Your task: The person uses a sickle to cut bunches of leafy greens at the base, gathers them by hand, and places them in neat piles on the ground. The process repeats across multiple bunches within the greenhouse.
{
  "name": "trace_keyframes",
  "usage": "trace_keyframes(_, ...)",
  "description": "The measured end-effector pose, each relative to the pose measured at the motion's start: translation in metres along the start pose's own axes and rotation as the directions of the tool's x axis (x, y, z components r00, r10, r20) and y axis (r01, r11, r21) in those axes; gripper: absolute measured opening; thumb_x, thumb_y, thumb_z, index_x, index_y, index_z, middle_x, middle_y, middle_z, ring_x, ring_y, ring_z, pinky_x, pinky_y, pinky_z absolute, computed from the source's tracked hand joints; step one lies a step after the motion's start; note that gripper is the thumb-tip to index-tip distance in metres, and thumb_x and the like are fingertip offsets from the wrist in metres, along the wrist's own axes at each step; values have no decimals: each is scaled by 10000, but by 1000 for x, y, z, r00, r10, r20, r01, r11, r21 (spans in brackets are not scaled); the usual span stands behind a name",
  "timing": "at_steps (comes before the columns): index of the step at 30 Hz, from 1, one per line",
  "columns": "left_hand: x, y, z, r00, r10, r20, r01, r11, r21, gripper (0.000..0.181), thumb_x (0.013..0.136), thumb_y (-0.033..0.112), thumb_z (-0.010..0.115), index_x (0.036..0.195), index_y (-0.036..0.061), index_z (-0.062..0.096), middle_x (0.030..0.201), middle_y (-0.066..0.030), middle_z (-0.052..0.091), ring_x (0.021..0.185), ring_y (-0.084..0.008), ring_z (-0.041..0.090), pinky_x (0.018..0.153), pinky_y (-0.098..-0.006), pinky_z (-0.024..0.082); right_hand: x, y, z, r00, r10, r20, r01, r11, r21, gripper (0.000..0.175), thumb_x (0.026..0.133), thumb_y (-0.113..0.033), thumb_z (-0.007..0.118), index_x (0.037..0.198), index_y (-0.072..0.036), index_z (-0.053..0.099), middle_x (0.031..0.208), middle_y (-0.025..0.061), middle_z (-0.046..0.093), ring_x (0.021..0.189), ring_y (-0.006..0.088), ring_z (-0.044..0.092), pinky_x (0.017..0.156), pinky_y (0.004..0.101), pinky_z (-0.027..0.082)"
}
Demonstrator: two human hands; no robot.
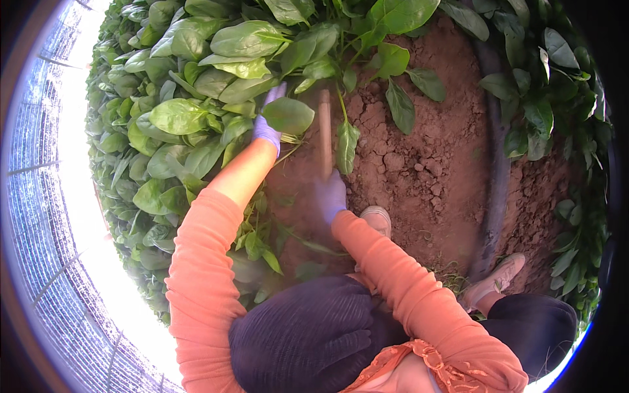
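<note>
My left hand (267, 125), in a purple glove, reaches into the dense edge of a bed of spinach-like leafy plants (182, 118). A broad green leaf (289, 116) covers part of that hand. Cut-looking pale stems (290, 140) lie just beside its wrist, and whether the fingers grip any is hidden. Lower and to the right, my right hand (331, 196), also gloved in purple and somewhat blurred, is closed around a wooden tool handle (325, 132). The handle points away from me over bare soil. No tool head can be made out.
Cloddy brown soil (408, 162) runs between the bed and another row of plants (535, 98) at right. A dark irrigation hose (494, 147) lies along it. My shoes (496, 280) rest on the soil. Loose greens (255, 245) lie near my knee. Mesh netting (37, 172) stands far left.
</note>
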State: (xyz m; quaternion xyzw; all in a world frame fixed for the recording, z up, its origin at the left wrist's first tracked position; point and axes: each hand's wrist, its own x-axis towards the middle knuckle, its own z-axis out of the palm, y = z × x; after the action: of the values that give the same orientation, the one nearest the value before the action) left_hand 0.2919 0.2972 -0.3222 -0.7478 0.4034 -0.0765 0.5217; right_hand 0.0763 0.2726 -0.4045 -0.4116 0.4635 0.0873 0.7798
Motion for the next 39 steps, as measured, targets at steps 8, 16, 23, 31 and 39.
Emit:
trace_keyframes(8,7,-18,-18,926,99,365,-57,991,-124,621,910,215,396,1468,155,132,1438,-148,346,1352,-273,281,1078,-545,112,-24,-73,-15,998,-56,25,59,797,-601,255,836,-156,571,986,41,513,908,273,611,859,415,598,716,445,487)
trace_keyframes(16,11,-26,-15,986,-25,163,39,996,-85,274,872,189,463,1101,123,599,1017,-43,587,997,-203,514,912,-400,356,-21,-85,-29,996,-33,81,66,890,-451,256,797,-138,573,974,46,556,897,251,625,885,395,602,780,453,484)
trace_keyframes(23,0,-24,-15,993,-35,111,49,991,-123,166,841,182,495,944,171,625,910,5,599,910,-166,539,807,-345,398,-44,-88,-43,994,-9,109,82,719,-690,288,806,-176,555,1001,35,568,906,250,633,918,391,608,782,453,493)
trace_keyframes(31,-5,-33,-11,994,-42,100,65,970,-234,157,838,176,485,925,178,615,898,-13,607,926,-173,548,871,-423,362,-59,-78,-45,996,-48,80,91,685,-723,262,840,-193,536,982,27,547,902,264,625,850,427,607,745,477,492)
trace_keyframes(39,-5,-28,-17,977,-34,210,76,977,-198,225,812,156,510,1021,125,588,935,-11,599,982,-170,524,924,-444,338,-13,-70,-19,987,-84,135,145,825,-546,276,824,-180,572,1002,28,534,960,251,620,918,403,598,779,455,483)
